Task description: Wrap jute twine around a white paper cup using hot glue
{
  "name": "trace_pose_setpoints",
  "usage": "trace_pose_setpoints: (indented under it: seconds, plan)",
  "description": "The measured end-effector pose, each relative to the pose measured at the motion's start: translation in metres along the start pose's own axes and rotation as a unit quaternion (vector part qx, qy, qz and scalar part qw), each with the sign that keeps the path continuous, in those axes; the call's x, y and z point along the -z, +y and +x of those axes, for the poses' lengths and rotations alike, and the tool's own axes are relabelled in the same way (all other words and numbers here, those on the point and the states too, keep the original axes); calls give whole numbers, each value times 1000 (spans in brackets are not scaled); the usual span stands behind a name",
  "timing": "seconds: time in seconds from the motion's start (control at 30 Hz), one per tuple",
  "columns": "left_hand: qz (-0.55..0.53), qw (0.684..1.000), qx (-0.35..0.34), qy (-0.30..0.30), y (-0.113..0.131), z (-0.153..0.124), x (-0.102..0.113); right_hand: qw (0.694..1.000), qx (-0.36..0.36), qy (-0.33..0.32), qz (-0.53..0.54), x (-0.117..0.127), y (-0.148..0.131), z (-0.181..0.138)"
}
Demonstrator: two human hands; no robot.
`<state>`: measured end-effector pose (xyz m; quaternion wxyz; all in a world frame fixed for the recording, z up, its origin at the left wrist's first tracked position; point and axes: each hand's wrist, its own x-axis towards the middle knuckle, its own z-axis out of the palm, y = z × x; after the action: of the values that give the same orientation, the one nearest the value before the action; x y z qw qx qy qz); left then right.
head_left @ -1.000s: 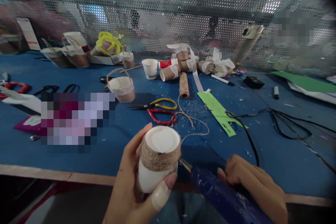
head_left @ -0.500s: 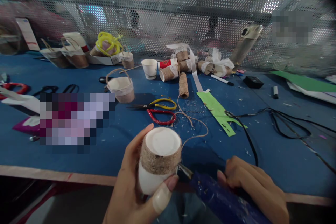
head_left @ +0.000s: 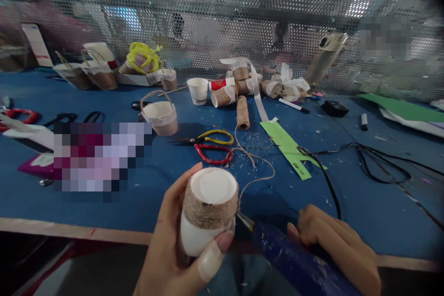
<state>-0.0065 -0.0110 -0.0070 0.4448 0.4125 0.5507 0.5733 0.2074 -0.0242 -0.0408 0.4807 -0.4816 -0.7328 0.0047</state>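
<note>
My left hand (head_left: 173, 249) is wrapped round a white paper cup (head_left: 208, 212) held bottom up, with brown twine wound round its upper band. My right hand (head_left: 338, 245) grips a blue glue gun (head_left: 294, 263), whose metal nozzle (head_left: 245, 220) touches the cup's side just under the twine. A loose strand of twine (head_left: 256, 171) runs from the cup across the blue table to a twine spool (head_left: 243, 112).
Yellow and red scissors (head_left: 211, 145) lie just beyond the cup, a small twine basket (head_left: 160, 118) to their left, a green paper strip (head_left: 287, 148) and black cables (head_left: 364, 157) to the right. Cups and wrapped rolls crowd the back by the perforated metal wall (head_left: 222, 18).
The cup has turned slightly in my left hand and the glue gun nozzle stays against its side. Little else has moved.
</note>
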Motion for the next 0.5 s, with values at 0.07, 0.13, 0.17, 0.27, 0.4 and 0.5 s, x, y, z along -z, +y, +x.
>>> trace_pose_setpoints:
  seconds: [0.07, 0.13, 0.17, 0.27, 0.4, 0.5]
  plan:
    - [5, 1000, -6, -10, -1, 1, 1, 1000, 0, -7, 2, 1, 1, -1]
    - [11, 1000, -7, -21, -3, 2, 1, 1000, 0, -14, 1, 2, 1, -2]
    - [13, 1000, -7, -26, -4, 2, 1, 1000, 1, -18, 0, 2, 1, -3]
    - [14, 999, -8, -29, -5, 1, 0, 1000, -2, -20, 6, 2, 0, -3]
    - [6, 1000, -10, -14, -3, -1, 0, 1000, -10, 0, 6, -1, 0, -3]
    - [9, 1000, -14, -1, -3, -1, 1, 1000, -8, 12, -3, -1, 1, -3]
